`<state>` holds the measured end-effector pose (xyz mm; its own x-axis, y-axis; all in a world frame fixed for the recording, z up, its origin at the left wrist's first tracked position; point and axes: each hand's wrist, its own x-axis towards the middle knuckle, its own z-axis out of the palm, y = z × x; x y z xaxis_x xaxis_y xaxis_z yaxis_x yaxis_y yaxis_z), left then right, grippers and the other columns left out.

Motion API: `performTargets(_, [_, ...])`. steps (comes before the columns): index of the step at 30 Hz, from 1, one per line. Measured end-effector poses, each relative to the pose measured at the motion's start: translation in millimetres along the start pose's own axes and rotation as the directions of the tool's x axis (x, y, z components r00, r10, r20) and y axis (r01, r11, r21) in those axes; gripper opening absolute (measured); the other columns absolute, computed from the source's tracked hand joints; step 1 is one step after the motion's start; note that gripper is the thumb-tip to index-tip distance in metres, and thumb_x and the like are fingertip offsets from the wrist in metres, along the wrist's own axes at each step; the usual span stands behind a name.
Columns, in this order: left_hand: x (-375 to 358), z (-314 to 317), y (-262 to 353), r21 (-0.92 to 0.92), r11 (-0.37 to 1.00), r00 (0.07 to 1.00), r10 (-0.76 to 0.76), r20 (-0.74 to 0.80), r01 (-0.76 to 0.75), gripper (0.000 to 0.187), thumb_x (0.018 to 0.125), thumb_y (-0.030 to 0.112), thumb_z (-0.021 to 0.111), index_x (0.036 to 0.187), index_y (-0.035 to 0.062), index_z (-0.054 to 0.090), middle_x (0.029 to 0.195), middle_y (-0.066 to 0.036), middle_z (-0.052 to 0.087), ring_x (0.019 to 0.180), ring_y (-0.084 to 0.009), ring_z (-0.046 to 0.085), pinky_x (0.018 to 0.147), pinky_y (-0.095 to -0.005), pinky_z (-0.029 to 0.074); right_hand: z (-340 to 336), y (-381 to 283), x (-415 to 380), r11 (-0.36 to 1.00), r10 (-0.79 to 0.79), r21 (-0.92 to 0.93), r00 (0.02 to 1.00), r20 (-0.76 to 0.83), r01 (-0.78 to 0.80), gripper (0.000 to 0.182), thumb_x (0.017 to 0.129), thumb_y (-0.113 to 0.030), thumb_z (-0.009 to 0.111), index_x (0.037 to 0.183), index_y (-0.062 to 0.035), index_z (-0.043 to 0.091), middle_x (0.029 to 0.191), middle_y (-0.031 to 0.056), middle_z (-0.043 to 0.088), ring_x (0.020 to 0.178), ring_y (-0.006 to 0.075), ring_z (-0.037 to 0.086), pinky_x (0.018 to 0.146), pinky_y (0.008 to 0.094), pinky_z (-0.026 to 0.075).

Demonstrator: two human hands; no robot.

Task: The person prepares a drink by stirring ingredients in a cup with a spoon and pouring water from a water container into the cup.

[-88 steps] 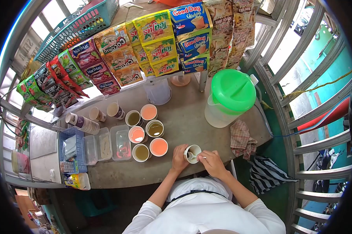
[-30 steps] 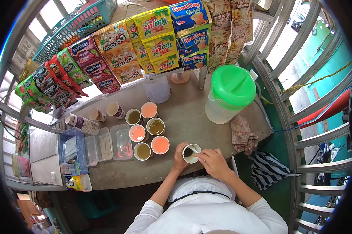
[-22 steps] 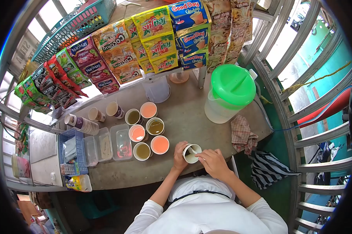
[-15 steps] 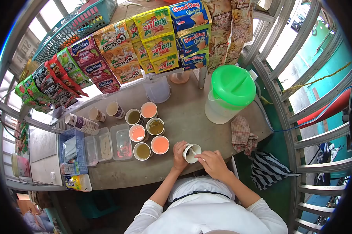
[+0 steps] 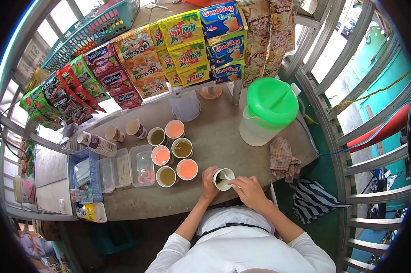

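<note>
Your left hand (image 5: 209,181) wraps around the side of a paper cup (image 5: 224,179) at the near edge of the counter (image 5: 223,136), tilting it toward you. Your right hand (image 5: 247,191) pinches a small spoon (image 5: 225,177) whose bowl sits inside that cup, in a little dark liquid.

Above and beyond your hands, strips of drink sachets hang in a row. You can read "Good Day" on the blue ones (image 5: 223,34), straight ahead of your hands. To their left the yellow-green packets (image 5: 187,43) carry a name printed upside down that looks like "Tea Jus". Further left come orange "Cocorio" sachets (image 5: 141,63), then purple "MariMas Anggur" ones (image 5: 107,73), and the dark packs (image 5: 62,98) at the far left also read "Cocorio".

Just left of your left hand stand six filled cups (image 5: 171,152), some pinkish-orange, some olive-green. Beyond them lie empty paper cups and a stacked sleeve of cups (image 5: 96,142). Clear plastic tubs (image 5: 132,168) and a blue basket (image 5: 82,177) sit further left.

Ahead and to your right is a jug with a green lid (image 5: 269,102), with a checked cloth (image 5: 283,159) beside it, near your right hand. The counter is bare grey and worn. Metal grille bars (image 5: 351,132) close the stall on your right, with a teal wall past them.
</note>
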<state>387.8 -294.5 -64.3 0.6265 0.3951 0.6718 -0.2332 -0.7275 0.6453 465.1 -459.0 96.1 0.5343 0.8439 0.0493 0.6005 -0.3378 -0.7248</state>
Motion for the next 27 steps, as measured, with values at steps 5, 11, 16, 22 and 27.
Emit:
performTargets(5, [-0.8, 1.5, -0.4, -0.001, 1.000, 1.000, 0.005, 0.007, -0.005, 0.072, 0.063, 0.004, 0.083, 0.123, 0.0072, 0.044, 0.118, -0.017, 0.059, 0.108, -0.0357, 0.058, 0.093, -0.0449, 0.044, -2.7, 0.6, 0.3, 0.999, -0.005, -0.034, 1.000, -0.016, 0.004, 0.019, 0.096, -0.018, 0.049, 0.105, -0.0112, 0.065, 0.092, 0.0043, 0.061, 0.086, 0.0202, 0.058, 0.077, 0.0362, 0.034])
performTargets(11, [2.2, 0.2, 3.5, 0.012, 1.000, 1.000, 0.015, 0.010, -0.015, 0.075, 0.062, 0.006, 0.084, 0.124, 0.0073, 0.043, 0.119, -0.018, 0.058, 0.109, -0.0363, 0.058, 0.093, -0.0454, 0.044, -0.1, 1.5, -2.7, 0.999, -0.023, -0.026, 0.999, -0.026, 0.022, 0.018, 0.096, -0.018, 0.050, 0.103, -0.0113, 0.065, 0.090, 0.0043, 0.061, 0.084, 0.0200, 0.058, 0.077, 0.0360, 0.033])
performTargets(16, [2.1, 1.2, 1.5, -0.003, 1.000, 1.000, 0.024, 0.015, -0.024, 0.077, 0.063, 0.008, 0.084, 0.127, 0.0073, 0.040, 0.130, -0.022, 0.054, 0.112, -0.0384, 0.056, 0.095, -0.0469, 0.043, 2.8, 5.5, -6.4, 0.999, -0.011, 0.039, 1.000, 0.010, 0.011, 0.018, 0.095, -0.018, 0.050, 0.103, -0.0112, 0.065, 0.090, 0.0042, 0.061, 0.082, 0.0203, 0.057, 0.075, 0.0362, 0.033])
performTargets(22, [1.5, 1.4, -0.5, 0.017, 1.000, 0.999, 0.026, 0.035, -0.026, 0.079, 0.064, 0.008, 0.084, 0.129, 0.0075, 0.039, 0.131, -0.021, 0.054, 0.117, -0.0398, 0.054, 0.098, -0.0482, 0.042, 6.3, 8.1, -6.2, 0.994, -0.059, -0.094, 0.995, -0.076, 0.052, 0.019, 0.095, -0.019, 0.050, 0.104, -0.0115, 0.065, 0.090, 0.0043, 0.061, 0.081, 0.0213, 0.057, 0.075, 0.0360, 0.033])
performTargets(27, [2.3, 0.2, 1.0, 0.028, 0.999, 0.999, 0.028, 0.047, -0.030, 0.079, 0.061, 0.007, 0.084, 0.128, 0.0078, 0.041, 0.125, -0.019, 0.057, 0.113, -0.0384, 0.056, 0.096, -0.0479, 0.043, 4.3, 6.1, -5.4, 0.999, -0.048, -0.027, 0.996, -0.076, 0.046, 0.019, 0.096, -0.019, 0.050, 0.104, -0.0111, 0.065, 0.090, 0.0048, 0.061, 0.081, 0.0214, 0.057, 0.076, 0.0360, 0.033])
